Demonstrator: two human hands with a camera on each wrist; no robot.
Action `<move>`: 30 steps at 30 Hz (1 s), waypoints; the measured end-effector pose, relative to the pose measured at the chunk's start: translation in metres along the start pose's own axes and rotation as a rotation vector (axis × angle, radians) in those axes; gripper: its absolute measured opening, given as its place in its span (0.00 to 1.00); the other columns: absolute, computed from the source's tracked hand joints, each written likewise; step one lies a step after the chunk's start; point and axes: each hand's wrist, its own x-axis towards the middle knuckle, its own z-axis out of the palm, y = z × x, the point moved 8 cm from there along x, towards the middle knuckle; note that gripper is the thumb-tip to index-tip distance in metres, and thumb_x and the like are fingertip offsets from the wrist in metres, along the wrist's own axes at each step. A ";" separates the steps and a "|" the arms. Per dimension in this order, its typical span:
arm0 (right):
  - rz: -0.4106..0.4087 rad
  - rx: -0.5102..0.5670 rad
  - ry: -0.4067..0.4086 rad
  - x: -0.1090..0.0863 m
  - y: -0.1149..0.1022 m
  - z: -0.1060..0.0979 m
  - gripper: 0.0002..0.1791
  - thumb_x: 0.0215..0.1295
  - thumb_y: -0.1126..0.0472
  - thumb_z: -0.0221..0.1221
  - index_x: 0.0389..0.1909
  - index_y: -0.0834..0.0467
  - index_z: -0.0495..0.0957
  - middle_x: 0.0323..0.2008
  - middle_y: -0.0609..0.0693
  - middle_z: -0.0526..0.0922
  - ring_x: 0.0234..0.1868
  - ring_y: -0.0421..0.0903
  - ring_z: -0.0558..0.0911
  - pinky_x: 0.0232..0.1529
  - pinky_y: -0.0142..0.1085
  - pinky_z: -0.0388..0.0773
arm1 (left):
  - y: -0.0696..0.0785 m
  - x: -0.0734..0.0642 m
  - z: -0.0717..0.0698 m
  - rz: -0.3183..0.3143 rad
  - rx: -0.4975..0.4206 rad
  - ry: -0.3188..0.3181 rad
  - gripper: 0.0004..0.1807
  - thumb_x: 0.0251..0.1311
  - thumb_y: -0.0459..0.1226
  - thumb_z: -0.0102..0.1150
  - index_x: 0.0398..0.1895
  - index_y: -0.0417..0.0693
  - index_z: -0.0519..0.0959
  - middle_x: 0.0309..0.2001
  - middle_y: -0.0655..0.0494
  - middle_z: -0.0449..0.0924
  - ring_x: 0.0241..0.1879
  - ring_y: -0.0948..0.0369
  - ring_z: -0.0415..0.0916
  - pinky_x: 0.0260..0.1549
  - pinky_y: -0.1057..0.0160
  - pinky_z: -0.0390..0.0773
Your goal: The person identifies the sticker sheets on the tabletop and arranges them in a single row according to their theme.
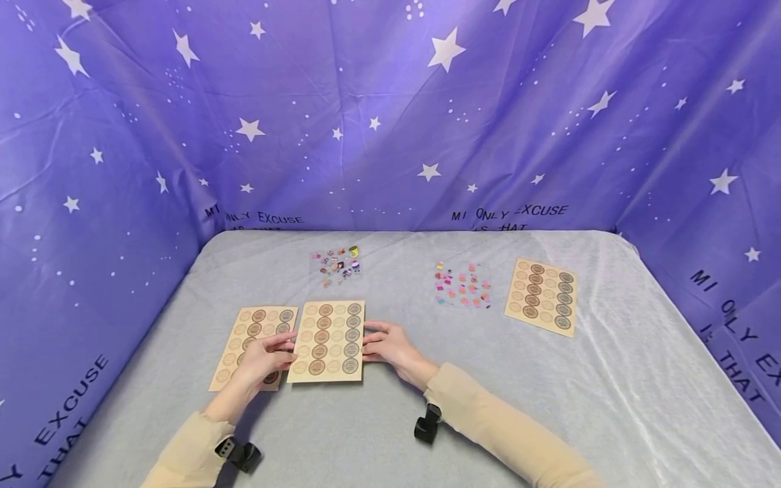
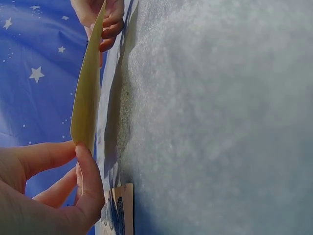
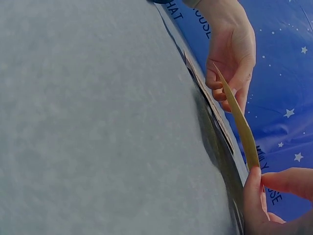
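Both hands hold one tan sticker sheet (image 1: 334, 342) printed with rows of round labels, pale and dark columns by turns. My left hand (image 1: 259, 366) pinches its left edge between thumb and fingers; my right hand (image 1: 396, 349) pinches the right edge. Seen edge-on in the left wrist view, the sheet (image 2: 87, 98) is lifted off the cloth and slightly bowed, with a shadow below. A second sticker sheet (image 1: 228, 352) of the same kind lies flat at the left, partly hidden under my left hand and forearm.
Toward the back lie two clear sheets of small colourful stickers, one left sticker sheet (image 1: 338, 266) and one right sticker sheet (image 1: 464, 288). Another tan label sheet (image 1: 541, 297) lies at the right. A grey cloth (image 1: 488, 366) covers the table; starry purple curtains (image 1: 390, 115) surround it.
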 end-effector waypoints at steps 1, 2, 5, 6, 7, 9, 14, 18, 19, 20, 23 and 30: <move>0.002 -0.001 -0.002 -0.002 -0.002 0.001 0.28 0.50 0.81 0.51 0.56 0.72 0.62 0.33 0.61 0.77 0.26 0.43 0.78 0.36 0.40 0.80 | 0.000 0.000 0.000 0.001 0.002 0.001 0.28 0.47 0.23 0.55 0.56 0.30 0.66 0.31 0.55 0.74 0.25 0.68 0.73 0.26 0.70 0.77; 0.003 0.000 -0.003 -0.005 -0.004 0.003 0.28 0.50 0.82 0.51 0.56 0.73 0.62 0.33 0.61 0.77 0.26 0.43 0.78 0.36 0.40 0.79 | 0.000 0.000 -0.001 0.002 0.006 0.001 0.28 0.47 0.23 0.55 0.56 0.30 0.66 0.30 0.55 0.74 0.25 0.68 0.73 0.25 0.70 0.77; 0.005 -0.006 -0.008 -0.012 -0.011 0.007 0.28 0.50 0.82 0.50 0.56 0.74 0.61 0.32 0.62 0.76 0.25 0.43 0.78 0.38 0.41 0.79 | -0.002 0.000 -0.003 -0.005 0.010 0.008 0.28 0.46 0.22 0.56 0.55 0.29 0.66 0.29 0.56 0.75 0.24 0.68 0.74 0.24 0.70 0.77; 0.004 -0.008 -0.010 -0.010 -0.009 0.007 0.28 0.50 0.82 0.50 0.57 0.74 0.61 0.32 0.61 0.76 0.25 0.43 0.78 0.37 0.41 0.79 | -0.002 0.001 -0.003 -0.005 0.012 0.007 0.28 0.46 0.22 0.56 0.55 0.29 0.66 0.29 0.56 0.75 0.24 0.68 0.74 0.24 0.70 0.77; 0.004 -0.008 -0.010 -0.008 -0.006 0.007 0.29 0.50 0.82 0.51 0.57 0.73 0.61 0.31 0.60 0.77 0.25 0.43 0.78 0.37 0.40 0.79 | -0.002 0.001 -0.003 -0.006 0.010 0.008 0.28 0.46 0.22 0.56 0.55 0.28 0.66 0.28 0.56 0.75 0.24 0.68 0.74 0.24 0.71 0.77; 0.001 -0.017 -0.015 -0.002 0.000 0.006 0.30 0.49 0.82 0.51 0.57 0.73 0.61 0.30 0.60 0.77 0.25 0.43 0.78 0.36 0.41 0.80 | -0.003 0.002 -0.004 -0.008 0.001 0.007 0.28 0.45 0.21 0.55 0.55 0.27 0.66 0.27 0.58 0.75 0.23 0.69 0.73 0.23 0.71 0.77; 0.000 -0.055 -0.028 0.006 0.010 0.005 0.32 0.46 0.82 0.54 0.57 0.72 0.60 0.29 0.58 0.77 0.24 0.43 0.78 0.32 0.39 0.80 | -0.003 0.003 -0.004 -0.009 0.001 0.002 0.28 0.45 0.21 0.55 0.55 0.26 0.66 0.26 0.59 0.74 0.22 0.69 0.72 0.22 0.72 0.76; -0.006 -0.086 -0.032 0.005 0.009 0.006 0.33 0.46 0.81 0.54 0.58 0.71 0.61 0.28 0.56 0.76 0.23 0.43 0.78 0.30 0.37 0.81 | -0.002 0.003 -0.004 -0.010 0.032 0.006 0.28 0.45 0.21 0.55 0.54 0.26 0.66 0.26 0.57 0.74 0.22 0.69 0.72 0.22 0.71 0.76; -0.009 -0.091 -0.032 0.005 0.009 0.007 0.33 0.45 0.81 0.54 0.57 0.72 0.60 0.28 0.56 0.76 0.23 0.42 0.78 0.30 0.37 0.81 | -0.002 0.003 -0.004 -0.011 0.040 0.010 0.27 0.45 0.21 0.56 0.54 0.26 0.66 0.26 0.56 0.75 0.22 0.69 0.72 0.22 0.71 0.76; -0.012 -0.096 -0.032 0.005 0.009 0.007 0.33 0.45 0.81 0.54 0.57 0.72 0.60 0.28 0.55 0.76 0.23 0.42 0.78 0.29 0.37 0.81 | -0.002 0.003 -0.004 -0.012 0.052 0.014 0.27 0.45 0.21 0.55 0.54 0.27 0.67 0.27 0.56 0.75 0.22 0.69 0.72 0.22 0.71 0.76; -0.025 -0.112 -0.030 0.006 0.009 0.008 0.33 0.44 0.81 0.53 0.57 0.73 0.60 0.27 0.55 0.76 0.21 0.42 0.78 0.28 0.36 0.81 | -0.002 0.004 -0.004 -0.009 0.088 0.020 0.26 0.45 0.21 0.55 0.53 0.27 0.67 0.28 0.53 0.75 0.22 0.68 0.73 0.22 0.70 0.77; -0.025 -0.147 -0.014 0.009 0.012 0.008 0.33 0.44 0.81 0.54 0.57 0.72 0.61 0.25 0.54 0.75 0.17 0.40 0.76 0.23 0.34 0.80 | -0.002 0.005 -0.004 -0.002 0.143 0.032 0.25 0.45 0.21 0.55 0.52 0.27 0.69 0.28 0.53 0.76 0.22 0.67 0.73 0.22 0.69 0.77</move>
